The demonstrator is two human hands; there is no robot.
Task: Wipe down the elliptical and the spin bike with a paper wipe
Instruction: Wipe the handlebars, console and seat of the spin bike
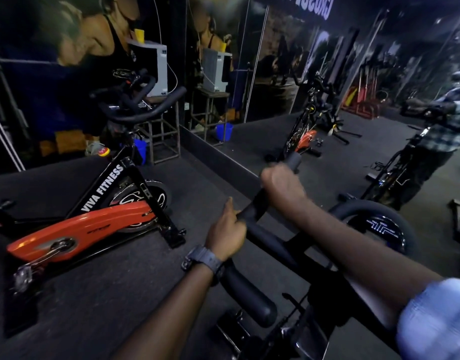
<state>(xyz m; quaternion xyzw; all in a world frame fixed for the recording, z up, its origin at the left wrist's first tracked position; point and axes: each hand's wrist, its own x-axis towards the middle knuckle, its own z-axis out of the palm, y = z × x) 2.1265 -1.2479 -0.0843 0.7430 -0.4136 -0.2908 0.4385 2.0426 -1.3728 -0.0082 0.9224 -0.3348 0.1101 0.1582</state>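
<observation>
I stand at the elliptical, whose black padded handlebar (260, 245) runs from bottom centre up to a grey end cap. My left hand (227, 229), with a grey watch on the wrist, is closed around the bar's middle. Higher up, my right hand (280, 183) is wrapped around the same bar just below its tip. No paper wipe shows in either hand. The elliptical's flywheel (382, 224) sits low at the right. An orange and black spin bike (93, 222) marked VIVA FITNESS stands to the left on the dark floor.
A wall mirror (314, 74) ahead reflects the bike, the elliptical and a person in a checked shirt. A metal stool (163, 141) with a grey box on it stands by the wall, and a blue bucket (140, 149) sits beside it. Dark floor matting lies between the machines.
</observation>
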